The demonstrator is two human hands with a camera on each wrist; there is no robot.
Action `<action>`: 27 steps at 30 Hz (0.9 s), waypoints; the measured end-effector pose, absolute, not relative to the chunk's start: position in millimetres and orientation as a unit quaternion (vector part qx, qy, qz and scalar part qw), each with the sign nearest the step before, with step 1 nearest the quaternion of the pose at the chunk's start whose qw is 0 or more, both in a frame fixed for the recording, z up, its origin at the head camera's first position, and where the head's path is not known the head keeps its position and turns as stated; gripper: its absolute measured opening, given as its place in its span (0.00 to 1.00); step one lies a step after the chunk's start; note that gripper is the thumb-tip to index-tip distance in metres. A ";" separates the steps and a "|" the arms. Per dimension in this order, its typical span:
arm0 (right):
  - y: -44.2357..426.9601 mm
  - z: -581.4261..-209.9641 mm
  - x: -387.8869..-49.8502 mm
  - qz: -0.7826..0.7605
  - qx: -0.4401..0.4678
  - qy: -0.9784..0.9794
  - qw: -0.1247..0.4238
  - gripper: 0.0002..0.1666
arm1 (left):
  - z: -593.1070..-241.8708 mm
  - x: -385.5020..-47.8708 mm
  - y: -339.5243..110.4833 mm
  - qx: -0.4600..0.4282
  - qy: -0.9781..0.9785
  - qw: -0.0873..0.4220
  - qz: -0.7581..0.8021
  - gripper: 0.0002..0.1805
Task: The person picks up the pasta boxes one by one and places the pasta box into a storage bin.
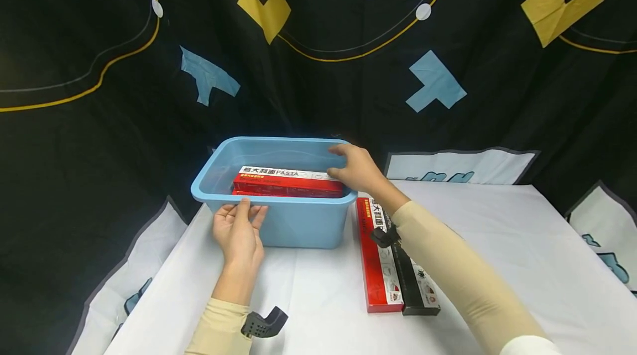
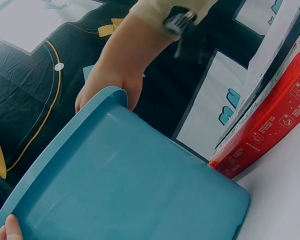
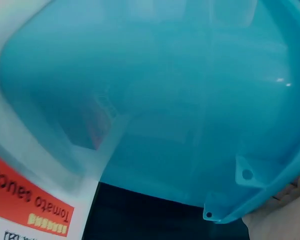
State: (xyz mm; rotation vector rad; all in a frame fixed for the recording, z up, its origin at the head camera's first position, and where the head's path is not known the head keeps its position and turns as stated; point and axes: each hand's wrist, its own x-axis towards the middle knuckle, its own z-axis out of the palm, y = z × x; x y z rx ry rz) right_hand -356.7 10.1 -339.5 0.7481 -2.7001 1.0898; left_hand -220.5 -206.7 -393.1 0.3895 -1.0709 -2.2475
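Note:
A light blue plastic bin (image 1: 306,228) stands on the white table. My left hand (image 1: 240,233) pinches its front rim near the left corner, thumb on top and fingers below. Inside the bin lies a red and white pasta box (image 1: 283,182), with more red packaging just under it. My right hand (image 1: 355,168) reaches over the bin's right end, thumb and fingers apart above the inside, the thumb close to the box's end. In the left wrist view the bin wall hides those right fingertips (image 2: 115,90) partly.
To the right of the bin, a red pasta box (image 1: 375,272) and a black pasta box (image 1: 415,283) lie side by side, partly under my right forearm. A black curtain (image 1: 323,95) with tape pieces and a yellow cord hangs behind the table (image 1: 318,299).

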 end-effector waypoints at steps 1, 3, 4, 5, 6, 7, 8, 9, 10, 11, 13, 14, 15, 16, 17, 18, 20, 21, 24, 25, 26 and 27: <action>14.0 -340.8 -353.2 0.368 0.248 -0.893 0.069 0.32 | -393.1 -220.2 -206.5 0.148 -0.405 0.305 -0.849 0.19; 22.7 -344.1 -345.6 0.382 0.243 -0.888 0.075 0.32 | -393.1 -220.0 -206.2 0.149 -0.406 0.303 -0.849 0.20; 27.6 -345.7 -341.2 0.395 0.240 -0.884 0.075 0.32 | -393.1 -219.8 -206.1 0.150 -0.406 0.302 -0.850 0.20; 32.4 -347.5 -336.8 0.405 0.234 -0.880 0.077 0.32 | -393.1 -219.6 -206.1 0.151 -0.405 0.301 -0.850 0.20; 37.4 -349.3 -332.2 0.416 0.224 -0.878 0.078 0.32 | -393.2 -219.4 -206.2 0.152 -0.404 0.300 -0.851 0.21; 42.8 -351.0 -327.4 0.427 0.215 -0.875 0.081 0.32 | -393.2 -219.3 -206.4 0.152 -0.403 0.299 -0.851 0.20; 48.8 -353.2 -323.3 0.433 0.209 -0.873 0.085 0.32 | -393.3 -219.4 -206.7 0.153 -0.402 0.299 -0.852 0.20; 55.3 -355.2 -319.0 0.438 0.206 -0.871 0.088 0.32 | -393.4 -219.5 -206.9 0.153 -0.400 0.299 -0.853 0.20; 62.0 -357.3 -314.8 0.439 0.202 -0.870 0.092 0.32 | -393.3 -219.5 -207.2 0.153 -0.398 0.298 -0.854 0.20; 68.8 -359.0 -310.5 0.434 0.199 -0.873 0.097 0.32 | -393.0 -219.5 -207.4 0.154 -0.399 0.297 -0.854 0.20; 83.8 -363.5 -303.2 0.416 0.202 -0.880 0.105 0.32 | -392.1 -219.8 -207.6 0.154 -0.397 0.296 -0.855 0.19; 91.0 -366.2 -299.9 0.405 0.203 -0.885 0.106 0.33 | -391.5 -219.9 -207.6 0.153 -0.397 0.297 -0.855 0.19; 98.0 -368.6 -296.5 0.395 0.204 -0.889 0.106 0.33 | -391.0 -220.2 -207.7 0.153 -0.395 0.298 -0.855 0.19; 104.3 -371.5 -293.4 0.386 0.205 -0.893 0.106 0.33 | -390.4 -220.4 -207.8 0.154 -0.394 0.299 -0.855 0.18; 110.2 -374.2 -289.9 0.379 0.206 -0.896 0.103 0.34 | -390.1 -220.7 -208.0 0.153 -0.393 0.301 -0.855 0.18; 115.6 -377.7 -286.7 0.371 0.206 -0.900 0.101 0.35 | -390.0 -221.1 -208.3 0.153 -0.390 0.303 -0.856 0.17; 124.8 -383.8 -278.9 0.358 0.204 -0.906 0.093 0.36 | -390.4 -221.5 -208.6 0.152 -0.390 0.306 -0.855 0.18; 129.0 -386.9 -274.4 0.349 0.201 -0.911 0.090 0.37 | -390.8 -221.7 -208.6 0.152 -0.389 0.305 -0.856 0.19; 140.7 -396.9 -259.9 0.327 0.194 -0.921 0.080 0.42 | -392.5 -221.6 -207.5 0.151 -0.390 0.301 -0.857 0.20; 143.3 -400.7 -255.1 0.324 0.194 -0.923 0.078 0.43 | -392.6 -221.5 -208.0 0.150 -0.393 0.300 -0.856 0.20; 145.9 -405.0 -250.5 0.319 0.194 -0.924 0.076 0.45 | -392.6 -221.4 -208.4 0.150 -0.393 0.299 -0.857 0.20; 148.1 -409.3 -245.8 0.318 0.197 -0.924 0.075 0.46 | -392.6 -221.3 -208.8 0.149 -0.393 0.297 -0.857 0.20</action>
